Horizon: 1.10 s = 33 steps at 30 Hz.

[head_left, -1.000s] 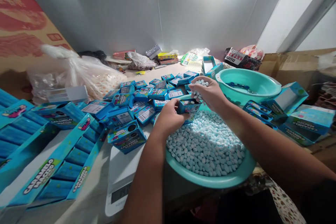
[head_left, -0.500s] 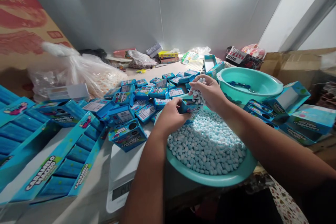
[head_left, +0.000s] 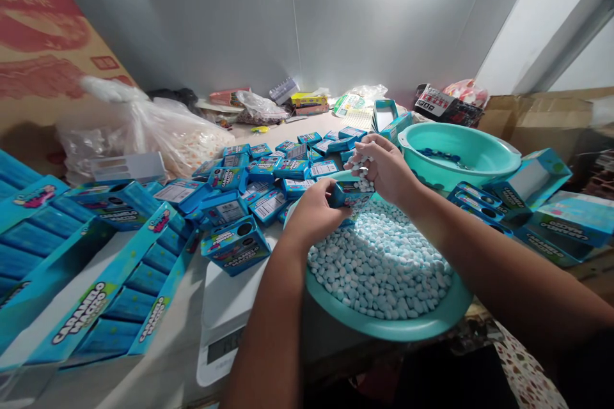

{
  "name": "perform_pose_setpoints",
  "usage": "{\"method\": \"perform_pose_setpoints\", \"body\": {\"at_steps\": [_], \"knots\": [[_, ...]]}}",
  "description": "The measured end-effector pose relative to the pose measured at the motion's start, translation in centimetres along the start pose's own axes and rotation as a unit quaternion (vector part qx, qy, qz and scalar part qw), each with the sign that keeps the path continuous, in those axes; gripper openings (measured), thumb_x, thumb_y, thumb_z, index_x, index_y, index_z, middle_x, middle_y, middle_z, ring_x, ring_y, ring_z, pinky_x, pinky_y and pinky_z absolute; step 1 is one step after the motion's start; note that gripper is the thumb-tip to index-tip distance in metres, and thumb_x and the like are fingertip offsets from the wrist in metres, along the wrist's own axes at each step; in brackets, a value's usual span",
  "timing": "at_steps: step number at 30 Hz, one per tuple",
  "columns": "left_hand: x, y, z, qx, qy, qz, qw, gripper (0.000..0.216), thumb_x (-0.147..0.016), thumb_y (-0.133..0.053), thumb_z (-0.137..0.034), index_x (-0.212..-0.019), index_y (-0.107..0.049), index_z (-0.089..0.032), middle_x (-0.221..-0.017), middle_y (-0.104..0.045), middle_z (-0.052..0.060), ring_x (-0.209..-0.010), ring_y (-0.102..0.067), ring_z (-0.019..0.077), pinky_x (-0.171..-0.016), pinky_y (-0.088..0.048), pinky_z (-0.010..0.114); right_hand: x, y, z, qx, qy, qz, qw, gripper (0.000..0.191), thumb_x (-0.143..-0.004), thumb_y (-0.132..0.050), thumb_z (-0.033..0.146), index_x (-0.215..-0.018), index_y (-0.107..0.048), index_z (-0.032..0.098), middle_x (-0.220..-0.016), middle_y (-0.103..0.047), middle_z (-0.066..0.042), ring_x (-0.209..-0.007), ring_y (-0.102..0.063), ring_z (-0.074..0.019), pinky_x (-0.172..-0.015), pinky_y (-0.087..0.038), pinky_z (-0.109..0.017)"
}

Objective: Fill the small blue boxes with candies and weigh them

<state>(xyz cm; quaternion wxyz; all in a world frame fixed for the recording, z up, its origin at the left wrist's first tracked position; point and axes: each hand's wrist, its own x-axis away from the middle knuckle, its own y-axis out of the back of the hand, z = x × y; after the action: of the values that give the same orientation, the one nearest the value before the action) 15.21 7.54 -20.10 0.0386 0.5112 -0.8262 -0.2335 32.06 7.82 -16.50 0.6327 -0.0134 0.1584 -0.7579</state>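
Note:
My left hand (head_left: 317,212) is wrapped round a small blue candy box (head_left: 355,198), held over the near basin. My right hand (head_left: 387,167) is just above the box, its fingers curled round a handful of white and pale blue candies; some show loose between fingers and box. Below both hands, a turquoise basin (head_left: 384,330) holds a heap of the same candies (head_left: 384,268). Left of my left forearm, a white digital scale (head_left: 215,367) carries an upright blue candy box (head_left: 236,248) with a dark round hole in its top. My fingers partly hide the held box.
Many small blue boxes (head_left: 261,169) lie piled behind the scale. Display cartons (head_left: 86,310) with rows of boxes stand at left, near a clear plastic bag (head_left: 192,134). A second turquoise basin (head_left: 489,153) and opened blue cartons (head_left: 566,217) are at right.
The fingers of my right hand have loosened slightly, and more candies show loose over the box. My left hand keeps the box in nearly the same place. The view has shifted slightly.

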Motion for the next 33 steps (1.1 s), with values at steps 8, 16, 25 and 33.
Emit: {"method": "perform_pose_setpoints", "body": {"at_steps": [8, 16, 25, 33], "knots": [[0.0, -0.1, 0.0, -0.019, 0.003, -0.010, 1.000, 0.036, -0.071, -0.074, -0.020, -0.106, -0.067, -0.019, -0.102, -0.074, 0.003, -0.090, -0.069, 0.0197, -0.080, -0.051, 0.032, -0.3, 0.2, 0.1, -0.040, -0.011, 0.011, 0.999, 0.031, -0.067, -0.076, 0.041, -0.075, -0.053, 0.024, -0.067, -0.057, 0.003, -0.069, -0.063, -0.0148, -0.062, -0.048, -0.028], [0.1, 0.2, -0.5, -0.030, -0.006, -0.029, 0.999, 0.035, -0.071, -0.074, -0.019, -0.106, -0.067, -0.019, -0.102, -0.074, 0.004, -0.095, -0.069, 0.0218, -0.082, -0.051, 0.032, -0.1, 0.4, 0.3, -0.013, -0.001, 0.068, 0.998, 0.032, -0.075, -0.071, 0.051, -0.072, -0.056, 0.023, -0.076, -0.064, -0.003, -0.085, -0.065, -0.0205, -0.076, -0.052, -0.035], [-0.2, 0.0, 0.0, 0.023, -0.034, -0.080, 0.996, 0.036, -0.071, -0.076, -0.021, -0.105, -0.065, -0.020, -0.099, -0.074, 0.004, -0.092, -0.070, 0.0216, -0.079, -0.054, 0.032, -0.1, 0.5, 0.6, 0.049, 0.071, 0.119, 0.989, 0.046, -0.086, -0.056, 0.067, -0.079, -0.069, 0.024, -0.094, -0.075, -0.005, -0.106, -0.067, -0.0243, -0.097, -0.049, -0.042], [-0.3, 0.3, 0.1, 0.036, -0.049, -0.148, 0.987, 0.038, -0.072, -0.076, -0.022, -0.107, -0.064, -0.018, -0.101, -0.072, 0.007, -0.094, -0.068, 0.0210, -0.082, -0.056, 0.032, -0.2, 1.4, 0.3, 0.275, 0.130, 0.153, 0.940, 0.047, -0.090, -0.058, 0.068, -0.091, -0.076, 0.024, -0.100, -0.074, -0.005, -0.096, -0.063, -0.0214, -0.087, -0.050, -0.037]]}}
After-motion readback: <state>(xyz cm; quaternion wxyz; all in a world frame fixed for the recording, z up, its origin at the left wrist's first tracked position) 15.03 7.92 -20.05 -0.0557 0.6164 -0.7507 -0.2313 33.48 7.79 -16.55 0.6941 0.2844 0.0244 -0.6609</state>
